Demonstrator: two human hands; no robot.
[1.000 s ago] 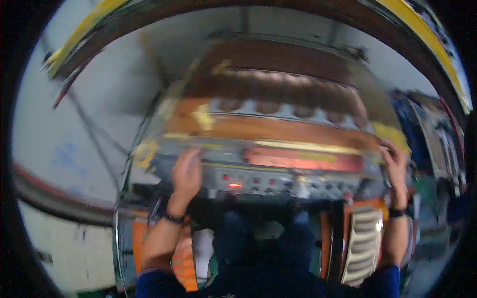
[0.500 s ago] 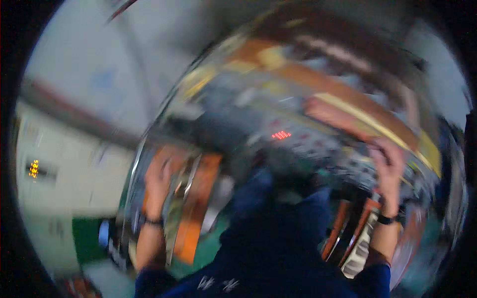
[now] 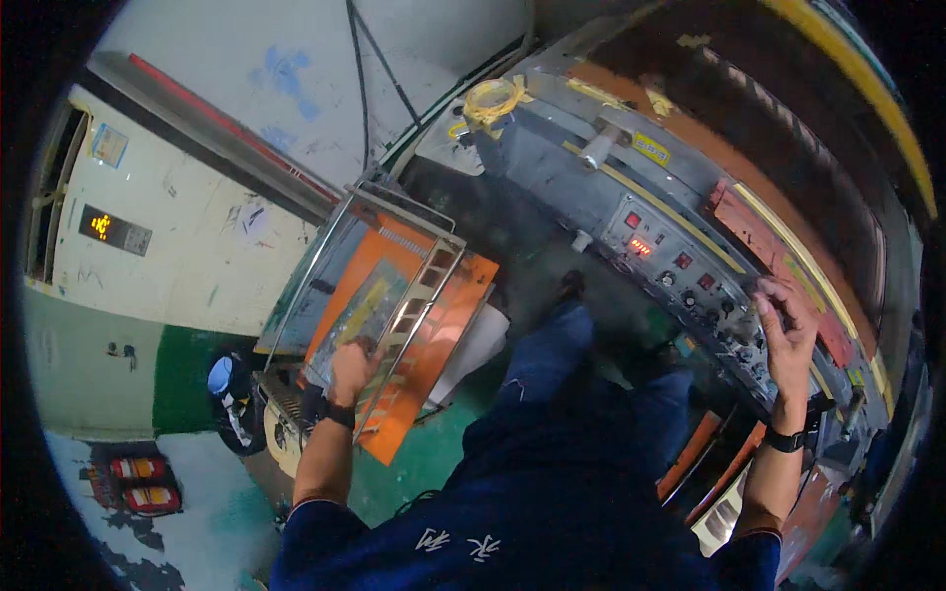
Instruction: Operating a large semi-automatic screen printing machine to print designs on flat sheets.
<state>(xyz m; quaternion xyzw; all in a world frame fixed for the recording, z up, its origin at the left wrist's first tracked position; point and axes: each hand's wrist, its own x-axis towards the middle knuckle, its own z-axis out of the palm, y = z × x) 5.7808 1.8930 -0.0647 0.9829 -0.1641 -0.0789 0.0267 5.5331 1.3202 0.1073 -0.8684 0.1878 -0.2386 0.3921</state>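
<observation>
My left hand [image 3: 353, 369], with a dark band on its wrist, is low over a metal-framed rack [image 3: 315, 261] on the left. Beneath and beside the hand lie a clear sheet with yellow and green patches [image 3: 367, 307] and a larger orange sheet [image 3: 448, 330]. A slotted metal strip [image 3: 406, 320] crosses the orange sheet. The left fingers are blurred, so their grip does not show. My right hand [image 3: 788, 320] is raised beside the machine's edge, fingers bent and apart, with nothing visible in them. A reddish board [image 3: 778, 261] lies just beyond it.
The machine's control panel [image 3: 665, 261] has red switches, knobs and a lit display. A roll of yellow tape [image 3: 496, 98] rests on its far left corner. A cream cabinet [image 3: 177, 236] stands at the left, with a black bin [image 3: 241, 404] below it. Orange boards [image 3: 690, 453] stand near my right leg.
The view has turned and sharpened from a strong blur. My left hand has moved inward and down over the sheets in the rack. My right hand remains by the machine's edge.
</observation>
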